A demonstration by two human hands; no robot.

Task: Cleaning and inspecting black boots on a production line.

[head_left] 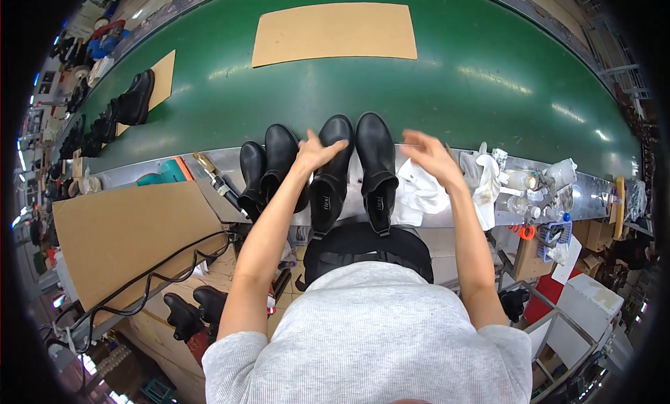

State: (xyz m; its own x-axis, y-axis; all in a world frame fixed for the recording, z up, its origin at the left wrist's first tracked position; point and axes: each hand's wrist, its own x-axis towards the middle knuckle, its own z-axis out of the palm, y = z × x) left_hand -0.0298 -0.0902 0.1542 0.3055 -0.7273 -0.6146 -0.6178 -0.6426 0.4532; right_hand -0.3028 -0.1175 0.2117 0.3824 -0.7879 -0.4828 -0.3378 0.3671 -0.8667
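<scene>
Two black ankle boots stand side by side in front of me, toes pointing away, openings toward me: a left boot and a right boot. My left hand is over the left boot's side, fingers spread and thumb across its upper; whether it touches cannot be told. To the right of the right boot, my right hand hovers with its fingers apart, slightly blurred, holding nothing. Another pair, a black boot and its mate, stands left of my left forearm, partly hidden by it.
A green work surface with a metal edge carries a cardboard sheet. More black boots line the far left. White cloths and several bottles lie at right. A brush, cardboard panel and coiled cable are at left.
</scene>
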